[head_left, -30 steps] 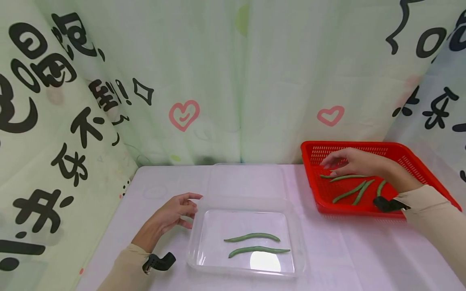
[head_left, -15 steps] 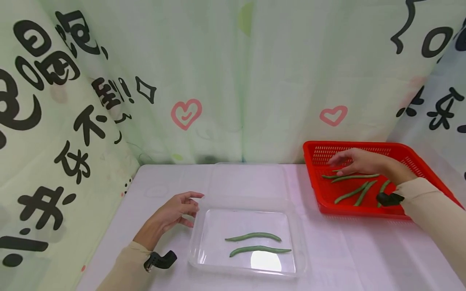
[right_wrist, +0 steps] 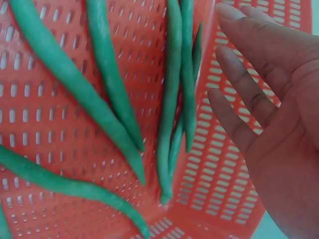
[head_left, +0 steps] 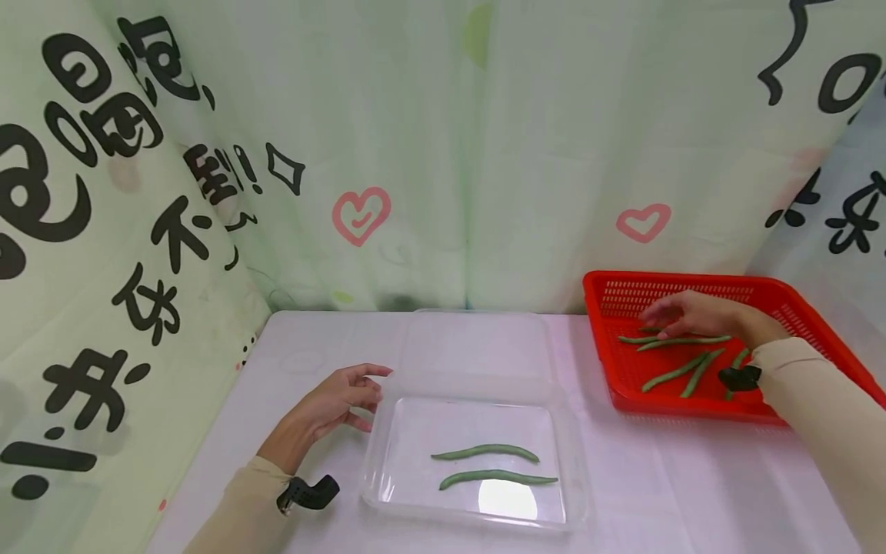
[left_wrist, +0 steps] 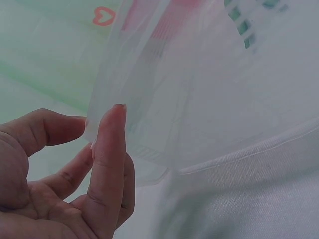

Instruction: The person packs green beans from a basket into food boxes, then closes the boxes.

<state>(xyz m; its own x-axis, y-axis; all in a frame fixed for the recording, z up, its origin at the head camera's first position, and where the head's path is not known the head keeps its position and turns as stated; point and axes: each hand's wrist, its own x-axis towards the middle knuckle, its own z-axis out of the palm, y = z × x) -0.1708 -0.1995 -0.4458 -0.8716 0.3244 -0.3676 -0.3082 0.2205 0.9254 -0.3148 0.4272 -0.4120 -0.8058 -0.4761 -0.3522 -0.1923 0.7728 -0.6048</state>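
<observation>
My left hand [head_left: 339,404] rests its loosely bent fingers at the left rim of a clear plastic box [head_left: 370,462]. In the left wrist view, fingertips [left_wrist: 117,112] meet the box's translucent wall [left_wrist: 144,94]. Two green beans, an upper one [head_left: 484,452] and a lower one [head_left: 498,477], lie side by side in the box. My right hand [head_left: 706,317] reaches into a red perforated basket [head_left: 692,412]. In the right wrist view its fingers [right_wrist: 239,77] are spread and hold nothing, beside a cluster of green beans [right_wrist: 171,99].
More green beans, including a curved one [right_wrist: 75,186], lie in the basket in front of my right hand. Behind the box a clear flat lid [head_left: 477,338] lies on the white-covered table [head_left: 657,492]. A pale green curtain [head_left: 533,154] with printed hearts closes off the back.
The view has turned slightly, so everything sits a little differently in frame. My right hand has shifted slightly right over the beans in the basket. My left hand stays at the box rim.
</observation>
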